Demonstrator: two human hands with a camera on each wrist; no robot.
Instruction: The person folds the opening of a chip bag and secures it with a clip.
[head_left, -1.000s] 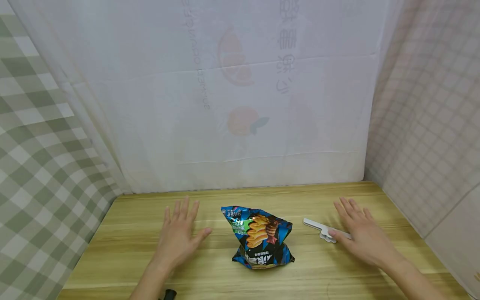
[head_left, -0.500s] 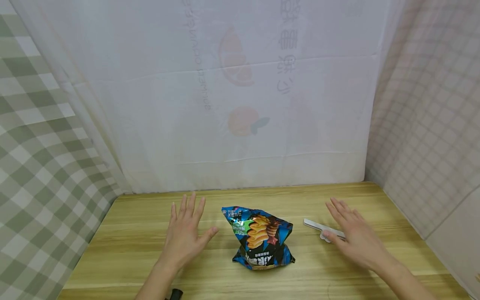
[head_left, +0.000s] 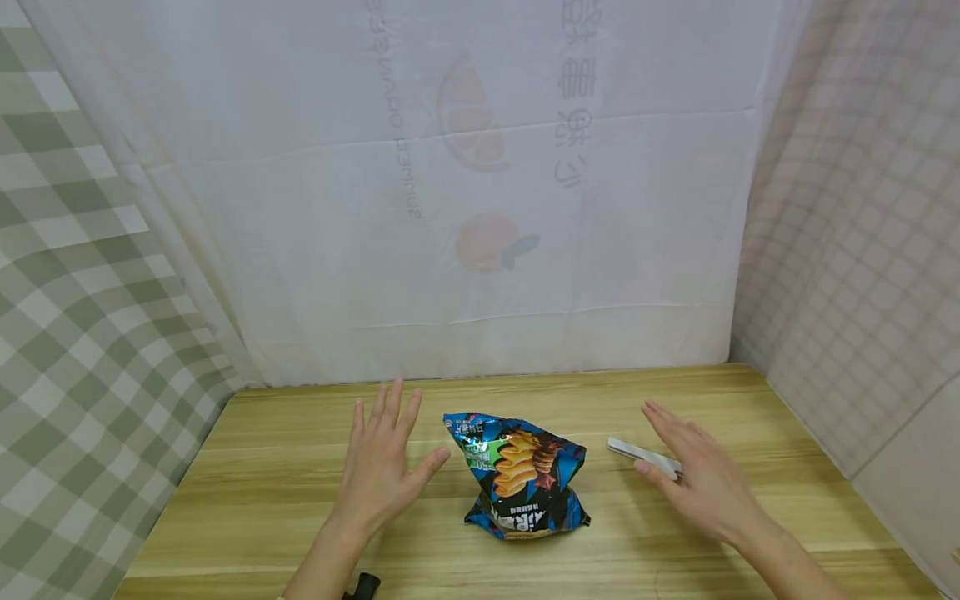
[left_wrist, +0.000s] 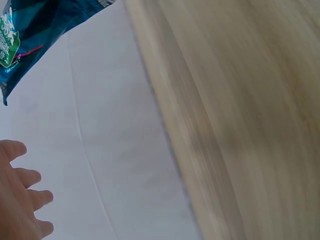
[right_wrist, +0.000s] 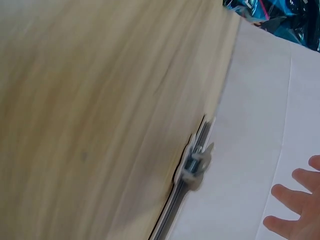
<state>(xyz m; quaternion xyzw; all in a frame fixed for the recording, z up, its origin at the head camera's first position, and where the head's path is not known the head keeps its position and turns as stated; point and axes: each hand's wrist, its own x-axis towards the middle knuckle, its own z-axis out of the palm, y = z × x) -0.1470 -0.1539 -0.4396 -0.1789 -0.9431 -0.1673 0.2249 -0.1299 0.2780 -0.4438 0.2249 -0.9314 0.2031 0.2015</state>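
A blue and black chip bag (head_left: 525, 479) stands in the middle of the wooden table, its printing upside down in the head view. To its left my left hand (head_left: 382, 471) is raised with fingers spread and the thumb toward the bag, apart from it. On the other side, a white sealing clip (head_left: 637, 454) lies on the table, partly covered by my right hand (head_left: 701, 475), which hovers over it with straight fingers. The right wrist view shows the clip (right_wrist: 192, 170) with its spring and scalloped grip, apart from the fingertips (right_wrist: 280, 192).
A white printed cloth (head_left: 480, 333) closes off the table's back edge. Checked cloth (head_left: 90, 333) hangs at the left and a paler grid cloth (head_left: 862, 292) at the right. Below my left forearm a small black object (head_left: 366, 586) shows at the bottom edge.
Both hands have moved inward toward the chip bag, the left one to the right and the right one to the left. The bag and the clip have stayed in place.
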